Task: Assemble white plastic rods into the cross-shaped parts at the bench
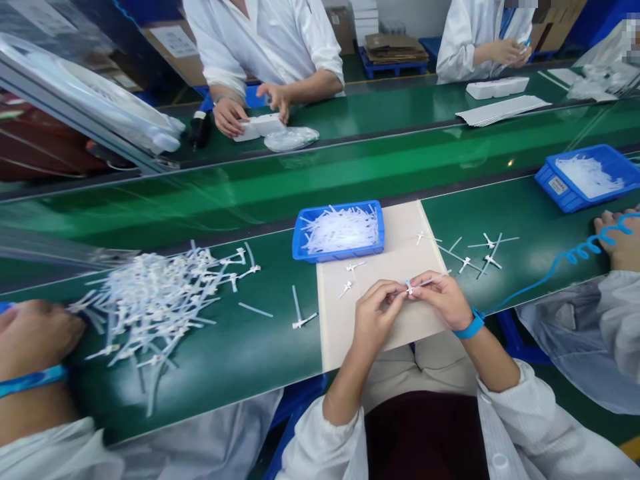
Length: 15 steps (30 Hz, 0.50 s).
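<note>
My left hand (377,310) and my right hand (441,297) meet over a beige board (345,333). Fingertips of both pinch a small white plastic connector (410,289) between them. A thin translucent tube (440,275) sticks out past my right fingers, toward the upper right. Two small white connector pieces (346,288) lie on the board left of my hands, and another lies near its top right. Just beyond my hands, a blue bin (295,248) full of short translucent tubes stands partly on the board.
A large pile of tubes with white connectors (155,300) lies at left, beside a co-worker's hand (37,337). Several tubed connectors (490,260) lie right of the board. Another blue bin (565,193) and a coiled blue cord (555,263) are at right. People work across the green line.
</note>
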Available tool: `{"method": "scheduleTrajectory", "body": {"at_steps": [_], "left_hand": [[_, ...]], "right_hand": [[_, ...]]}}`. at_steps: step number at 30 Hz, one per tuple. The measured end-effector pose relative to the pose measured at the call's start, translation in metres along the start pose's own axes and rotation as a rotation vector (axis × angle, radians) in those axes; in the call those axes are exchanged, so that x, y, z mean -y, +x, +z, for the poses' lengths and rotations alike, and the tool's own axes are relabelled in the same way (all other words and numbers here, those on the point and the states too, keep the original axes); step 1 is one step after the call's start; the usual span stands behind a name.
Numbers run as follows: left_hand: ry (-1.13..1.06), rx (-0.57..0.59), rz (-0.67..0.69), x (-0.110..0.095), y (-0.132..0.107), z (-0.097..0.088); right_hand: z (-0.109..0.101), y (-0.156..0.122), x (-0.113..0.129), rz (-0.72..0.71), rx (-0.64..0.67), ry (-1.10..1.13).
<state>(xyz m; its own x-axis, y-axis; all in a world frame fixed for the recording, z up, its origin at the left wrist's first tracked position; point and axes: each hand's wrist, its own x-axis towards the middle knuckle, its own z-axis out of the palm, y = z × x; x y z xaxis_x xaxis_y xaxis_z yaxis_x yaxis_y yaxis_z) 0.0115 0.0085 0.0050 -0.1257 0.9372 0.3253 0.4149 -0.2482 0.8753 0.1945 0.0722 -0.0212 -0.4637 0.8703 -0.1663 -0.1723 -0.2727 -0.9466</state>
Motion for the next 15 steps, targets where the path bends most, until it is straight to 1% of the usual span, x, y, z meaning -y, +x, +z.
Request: {"method": "scheduleTrajectory", "body": {"at_steps": [9,15], "left_hand": [[0.024,0.005,0.011,-0.0002,-0.0021,-0.0010],[0.079,-0.016,0.086,-0.0002,-0.0029,-0.0009]], "right_hand": [[0.0023,0.0005,0.0039,0.002,0.003,-0.008],[0.0052,0.0000,0.0097,0.009,-0.006,-0.011]]}}
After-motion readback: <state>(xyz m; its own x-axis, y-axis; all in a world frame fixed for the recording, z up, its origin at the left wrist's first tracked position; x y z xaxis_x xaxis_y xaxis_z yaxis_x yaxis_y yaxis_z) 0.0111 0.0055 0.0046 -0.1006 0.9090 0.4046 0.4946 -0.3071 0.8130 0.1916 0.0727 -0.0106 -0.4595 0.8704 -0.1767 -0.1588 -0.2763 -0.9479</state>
